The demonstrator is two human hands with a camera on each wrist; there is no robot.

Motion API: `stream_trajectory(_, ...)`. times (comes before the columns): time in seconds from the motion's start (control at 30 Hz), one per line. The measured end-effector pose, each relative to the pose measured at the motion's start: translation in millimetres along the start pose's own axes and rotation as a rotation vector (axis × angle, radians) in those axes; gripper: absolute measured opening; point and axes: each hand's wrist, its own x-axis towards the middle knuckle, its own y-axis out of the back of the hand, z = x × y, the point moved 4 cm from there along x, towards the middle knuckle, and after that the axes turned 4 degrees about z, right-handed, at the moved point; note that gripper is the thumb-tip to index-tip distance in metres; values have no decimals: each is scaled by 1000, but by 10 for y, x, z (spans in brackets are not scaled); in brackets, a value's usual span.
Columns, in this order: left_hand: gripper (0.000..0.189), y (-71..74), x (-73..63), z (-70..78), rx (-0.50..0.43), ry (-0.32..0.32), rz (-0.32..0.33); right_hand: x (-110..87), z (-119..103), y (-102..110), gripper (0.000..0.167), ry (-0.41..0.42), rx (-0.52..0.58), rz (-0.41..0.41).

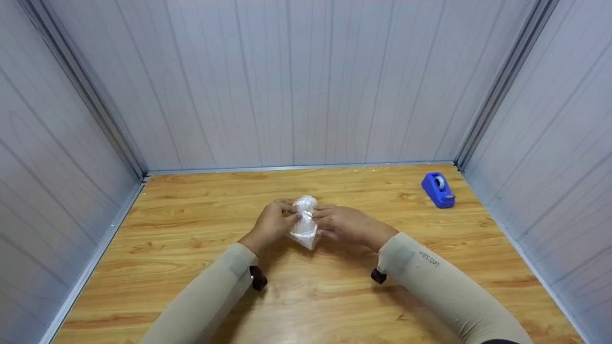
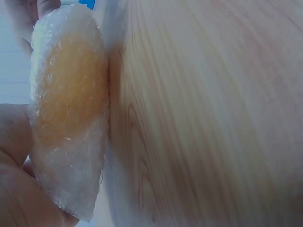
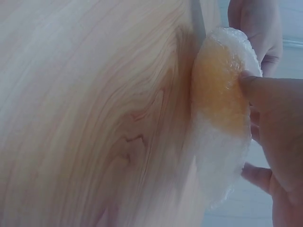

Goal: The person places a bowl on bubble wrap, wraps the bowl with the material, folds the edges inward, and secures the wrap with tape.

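Grip: left hand (image 1: 273, 222) and right hand (image 1: 348, 223) pinching the bubble-wrapped packet (image 1: 305, 231) from either side, on the counter (image 1: 306, 306) — step judged as closing the wrap; next likely calls for keeping it snug, one hand freed for the tape dispenser (image 1: 436, 191).

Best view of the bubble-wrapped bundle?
Left wrist: bubble-wrapped bundle large, bubbles clearest, orange showing. Right wrist: orange too, blurrier, right hand overlapping its edge. Head: small, whitish, between left hand and right hand.
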Motion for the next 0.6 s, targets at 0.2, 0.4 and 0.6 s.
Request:
stream_trajectory(0.2,13,3,8,-6,21,-7,27,-31,54,70,30,14,28,72)
stream_trajectory(0.4,16,2,-12,11,77,8,43,-53,183,129,27,-65,75,111)
stream_trajectory(0.6,16,-14,-14,10,110,30,50,-135,398,159,39,-323,133,114)
